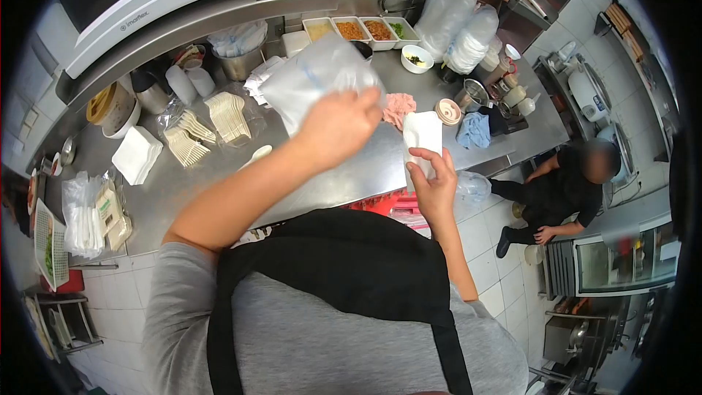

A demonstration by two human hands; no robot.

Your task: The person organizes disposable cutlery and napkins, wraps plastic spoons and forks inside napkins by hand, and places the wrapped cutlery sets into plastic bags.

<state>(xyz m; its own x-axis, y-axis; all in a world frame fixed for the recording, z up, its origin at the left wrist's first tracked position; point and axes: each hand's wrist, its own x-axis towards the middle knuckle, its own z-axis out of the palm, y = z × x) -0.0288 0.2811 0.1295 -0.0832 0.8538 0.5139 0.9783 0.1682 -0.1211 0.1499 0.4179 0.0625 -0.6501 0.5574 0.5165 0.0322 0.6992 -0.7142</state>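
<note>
My left hand (340, 128) is over the middle of the steel counter, fingers closed on a clear plastic bag (307, 80). The bag is puffed out and smeared by motion; what it contains, if anything, I cannot make out. By the counter's front edge, my right hand (435, 179) pinches a flat white paper packet (423, 135) between thumb and fingers. A pink cloth (399, 110) and a small round cup (447, 111) lie just beyond the packet. Below my left forearm is a light-coloured spoon (257, 154).
Wooden forks (186, 143), spoons (228, 117) and white napkins (137, 155) lie at left. Food trays (351, 29), a white bowl (417, 59) and stacked bagged containers (472, 40) stand at the back. A blue cloth (474, 130) is at right. A person (567, 190) sits beyond.
</note>
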